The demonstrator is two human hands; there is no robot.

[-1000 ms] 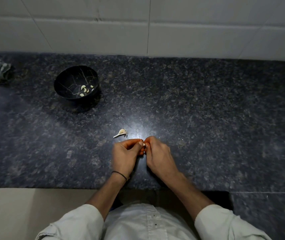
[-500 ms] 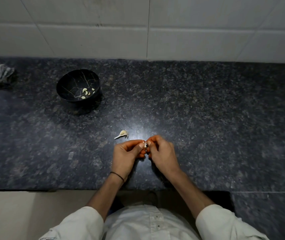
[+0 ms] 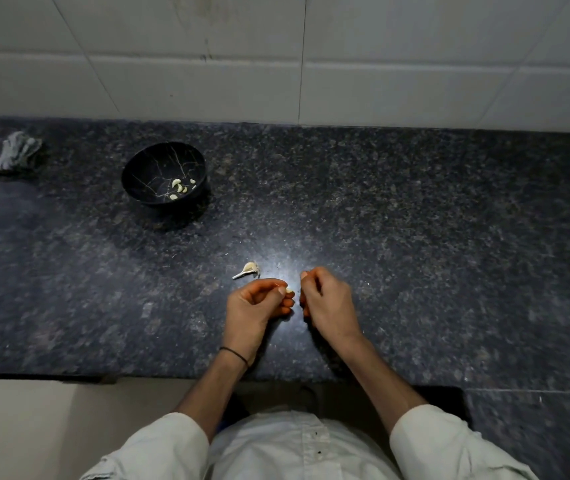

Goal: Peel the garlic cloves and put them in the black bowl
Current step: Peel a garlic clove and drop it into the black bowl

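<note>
While left hand [image 3: 255, 306] pinches garlic clove [image 3: 289, 290], right hand [image 3: 328, 303] curled just beside it, whether holding anything unclear

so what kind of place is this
Probably a kitchen: a dark granite counter against a white tiled wall, with peeled garlic cloves in a black bowl.

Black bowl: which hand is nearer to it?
Left. The left hand, pinching a garlic clove, is down-right of the black bowl; the right hand lies farther right, beyond it.
</note>
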